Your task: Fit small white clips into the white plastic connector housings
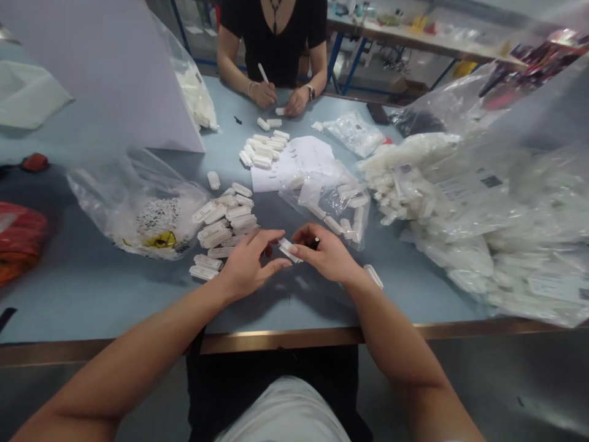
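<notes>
My right hand [327,253] is closed on a small white plastic piece [289,249], with the thumb pressed on it. A thin black-ended tool [315,243], perhaps a pen, sticks out between the same fingers; most of it is hidden. My left hand [248,264] has its thumb and index finger apart around the piece's left end; whether the index fingertip touches it is hard to see. Left of that hand lies a heap of white plastic pieces [225,224] with dark markings. Another white piece [373,276] rests beside my right wrist.
A clear bag of small black-and-white parts [159,215] stands at left. Ahead are a bag of white pieces [334,221], a paper sheet [308,153] and more white pieces [262,149]. Large filled bags [506,245] cover the right. Opposite, a person [276,49] holds a pen.
</notes>
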Demonstrator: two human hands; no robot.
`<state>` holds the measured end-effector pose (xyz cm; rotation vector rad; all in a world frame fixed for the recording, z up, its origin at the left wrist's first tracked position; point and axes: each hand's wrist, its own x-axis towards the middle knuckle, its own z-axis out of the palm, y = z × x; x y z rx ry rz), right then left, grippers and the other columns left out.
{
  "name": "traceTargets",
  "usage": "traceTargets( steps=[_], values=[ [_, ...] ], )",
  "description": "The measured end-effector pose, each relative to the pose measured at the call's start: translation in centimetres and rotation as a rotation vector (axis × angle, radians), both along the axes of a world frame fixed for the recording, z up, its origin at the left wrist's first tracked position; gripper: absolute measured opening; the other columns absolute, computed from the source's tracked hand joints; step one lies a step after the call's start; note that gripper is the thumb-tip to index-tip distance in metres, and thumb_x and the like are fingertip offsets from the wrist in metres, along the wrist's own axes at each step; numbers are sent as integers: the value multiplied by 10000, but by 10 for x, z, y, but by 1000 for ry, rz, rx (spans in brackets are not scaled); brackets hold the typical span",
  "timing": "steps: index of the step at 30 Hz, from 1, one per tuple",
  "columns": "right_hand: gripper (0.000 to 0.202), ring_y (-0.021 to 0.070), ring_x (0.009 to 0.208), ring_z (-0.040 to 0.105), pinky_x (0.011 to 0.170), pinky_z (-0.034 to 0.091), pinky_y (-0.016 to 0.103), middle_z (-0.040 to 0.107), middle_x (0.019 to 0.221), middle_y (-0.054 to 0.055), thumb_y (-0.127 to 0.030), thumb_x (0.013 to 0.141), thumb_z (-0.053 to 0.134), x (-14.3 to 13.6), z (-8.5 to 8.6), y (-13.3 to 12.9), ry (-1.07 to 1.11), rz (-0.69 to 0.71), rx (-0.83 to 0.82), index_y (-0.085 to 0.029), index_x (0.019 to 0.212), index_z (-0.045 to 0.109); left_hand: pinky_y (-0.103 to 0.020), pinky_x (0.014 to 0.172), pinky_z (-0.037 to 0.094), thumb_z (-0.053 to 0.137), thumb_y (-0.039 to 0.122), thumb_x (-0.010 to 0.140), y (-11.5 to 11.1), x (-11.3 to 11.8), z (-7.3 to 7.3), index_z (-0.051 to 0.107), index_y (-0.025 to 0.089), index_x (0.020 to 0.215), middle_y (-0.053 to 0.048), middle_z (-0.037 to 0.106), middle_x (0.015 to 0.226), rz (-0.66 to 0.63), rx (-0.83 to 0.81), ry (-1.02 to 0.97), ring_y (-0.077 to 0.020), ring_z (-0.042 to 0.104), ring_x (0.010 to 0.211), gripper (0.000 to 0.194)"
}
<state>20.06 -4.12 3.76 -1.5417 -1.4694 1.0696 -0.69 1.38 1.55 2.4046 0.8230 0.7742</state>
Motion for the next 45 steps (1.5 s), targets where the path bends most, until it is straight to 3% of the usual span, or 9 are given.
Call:
traceTargets(
  steps=[4,9,14,19,25,30,36,41,45],
  values=[
    [229,144,685,589,624,440,269,655,788,-5,-415,848,661,-12,-4,-4,-154,-88,26,-214,886,559,-331,808,528,762,473,832,-9,2,-1,571,195,1212,-53,638,980,-13,76,41,-198,620,861,508],
    [118,148,708,637,649,447,267,695,827,15,-323,923,555,-19,-6,-9,-200,29,-1,-209,952,554,-323,818,532,749,283,841,-16,5,-1,588,201,1066,-42,616,945,-3,24,95,-202,617,884,289],
    [131,164,781,674,687,465,272,725,891,40,-321,944,534,-15,-8,-9,-185,60,50,-204,996,564,-321,861,532,626,132,831,-16,5,0,590,202,1153,-66,635,1040,28,20,60,-205,631,975,331],
    [171,147,670,637,636,440,262,708,764,0,-380,942,559,-6,-3,-9,-218,121,23,-217,910,598,-286,771,522,556,77,773,-12,4,6,606,208,977,-21,643,918,-35,-101,45,-172,625,849,247],
    [196,184,707,629,658,462,298,684,815,39,-386,930,582,8,-11,-4,-451,-101,127,-205,1005,592,-253,718,491,567,72,767,-23,7,3,574,216,969,-19,611,949,-239,-270,129,-146,598,803,248],
    [250,279,995,618,840,514,409,643,1113,169,-224,993,431,6,-30,-1,-740,15,255,-152,1187,573,-226,676,468,559,85,786,-29,10,-2,564,211,939,-22,594,952,-370,-291,156,-128,574,765,199],
    [264,299,1057,566,923,471,437,658,1062,132,-218,1002,466,4,-34,3,-981,135,239,-199,1150,684,-236,673,459,587,112,803,-28,10,-3,583,207,956,-18,609,950,-451,-186,254,-130,589,734,180],
    [238,291,1075,568,929,464,427,669,1094,124,-249,983,546,-4,-28,10,-1017,161,242,-210,1164,695,-291,651,472,588,190,854,-29,11,-3,590,221,1019,-37,644,1011,-464,-97,381,-179,639,756,168],
    [211,227,1006,596,928,474,351,693,1039,85,-205,992,536,-24,-20,26,-931,377,293,-225,1086,724,-317,604,459,611,219,837,-29,11,-4,588,222,1047,-49,668,980,-476,-58,445,-213,652,738,212]
  ],
)
